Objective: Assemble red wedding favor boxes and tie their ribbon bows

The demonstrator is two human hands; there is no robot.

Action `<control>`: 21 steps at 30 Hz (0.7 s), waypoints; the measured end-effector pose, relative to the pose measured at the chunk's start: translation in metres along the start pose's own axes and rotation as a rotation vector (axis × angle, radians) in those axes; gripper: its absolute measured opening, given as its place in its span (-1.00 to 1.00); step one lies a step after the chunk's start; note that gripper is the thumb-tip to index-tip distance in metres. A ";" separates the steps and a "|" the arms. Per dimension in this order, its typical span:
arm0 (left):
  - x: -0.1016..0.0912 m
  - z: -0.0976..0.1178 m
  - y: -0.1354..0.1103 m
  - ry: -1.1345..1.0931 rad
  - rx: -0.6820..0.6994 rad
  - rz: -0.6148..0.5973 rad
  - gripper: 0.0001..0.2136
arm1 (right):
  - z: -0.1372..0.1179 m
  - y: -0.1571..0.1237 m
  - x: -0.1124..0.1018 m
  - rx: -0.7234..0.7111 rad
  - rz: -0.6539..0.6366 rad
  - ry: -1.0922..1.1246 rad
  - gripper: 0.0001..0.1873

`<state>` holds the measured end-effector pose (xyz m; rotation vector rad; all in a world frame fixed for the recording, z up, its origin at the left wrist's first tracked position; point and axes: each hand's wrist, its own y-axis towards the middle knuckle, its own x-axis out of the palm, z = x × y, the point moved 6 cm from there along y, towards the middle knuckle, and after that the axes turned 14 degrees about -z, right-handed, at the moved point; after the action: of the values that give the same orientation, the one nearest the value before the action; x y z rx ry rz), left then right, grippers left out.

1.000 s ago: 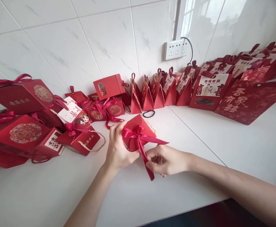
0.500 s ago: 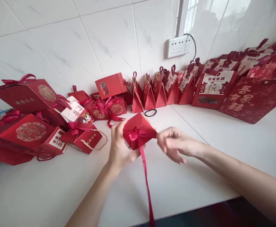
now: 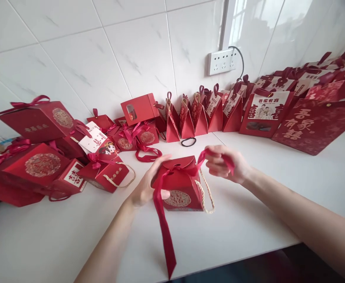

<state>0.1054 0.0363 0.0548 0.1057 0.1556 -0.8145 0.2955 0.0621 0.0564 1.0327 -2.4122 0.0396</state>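
Note:
A red gift box [image 3: 187, 188] with a round gold emblem stands upright on the white table in front of me. My left hand [image 3: 148, 182] grips its left side, thumb on the front face and fingers behind. A red ribbon [image 3: 164, 228] runs across the top of the box; its long end hangs down the front and lies toward the table edge. Between the closed fingers of my right hand [image 3: 227, 163] is the ribbon's other end, pulled up to the right. A twisted cream cord handle [image 3: 207, 194] hangs at the box's right side.
Finished-looking red boxes [image 3: 38, 163] are heaped at the left. Several triangular boxes [image 3: 200, 118] line the wall, with larger red bags [image 3: 314, 122] at the right. A black band [image 3: 188, 142] lies behind the box. A power strip [image 3: 222, 61] is on the tiled wall.
The box has turned from tilted, top facing me, to upright on the table. The bow loop is gone; the ribbon now lies undone across the top, and my right hand has risen with one end.

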 end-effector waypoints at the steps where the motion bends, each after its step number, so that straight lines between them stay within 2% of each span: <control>1: 0.002 0.001 -0.001 -0.069 -0.004 -0.067 -0.17 | -0.005 0.000 -0.009 -0.072 0.051 0.127 -0.58; 4: 0.008 0.004 -0.005 -0.158 -0.056 -0.199 -0.17 | -0.016 -0.005 -0.038 -0.283 0.287 0.370 -0.71; 6: 0.007 0.002 -0.006 -0.143 -0.115 -0.191 -0.20 | -0.016 -0.009 -0.051 -0.345 0.454 0.424 -0.85; 7: 0.004 0.001 -0.006 -0.132 -0.132 -0.140 -0.24 | -0.015 -0.011 -0.055 -0.359 0.525 0.421 -0.92; 8: -0.002 -0.002 -0.005 -0.127 -0.138 -0.048 -0.29 | -0.013 -0.012 -0.057 -0.366 0.581 0.397 -0.92; 10: -0.021 -0.008 -0.006 -0.105 -0.132 0.244 -0.41 | -0.013 -0.013 -0.061 -0.406 0.671 0.291 -0.85; 12: -0.041 -0.013 -0.013 -0.055 -0.140 0.583 -0.59 | -0.018 -0.017 -0.062 -0.488 0.746 0.085 -0.85; 13: -0.048 -0.014 -0.017 -0.038 -0.143 0.698 -0.69 | -0.022 -0.019 -0.061 -0.520 0.760 -0.050 -0.86; 14: -0.051 -0.015 -0.019 -0.031 -0.141 0.749 -0.74 | -0.025 -0.019 -0.058 -0.533 0.739 -0.190 -0.85; 15: -0.051 -0.014 -0.018 -0.030 -0.133 0.740 -0.73 | -0.028 -0.017 -0.053 -0.521 0.674 -0.322 -0.83; 19: -0.035 -0.002 -0.010 0.045 -0.122 0.457 -0.63 | -0.020 -0.003 -0.013 -0.269 0.187 -0.718 -0.67; 21: -0.026 -0.001 -0.008 0.097 -0.175 0.359 -0.62 | -0.015 -0.003 0.007 -0.182 0.043 -0.894 -0.69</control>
<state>0.0823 0.0498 0.0585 0.0068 0.2898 -0.4356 0.3001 0.0590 0.0718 1.0456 -3.1269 -0.7623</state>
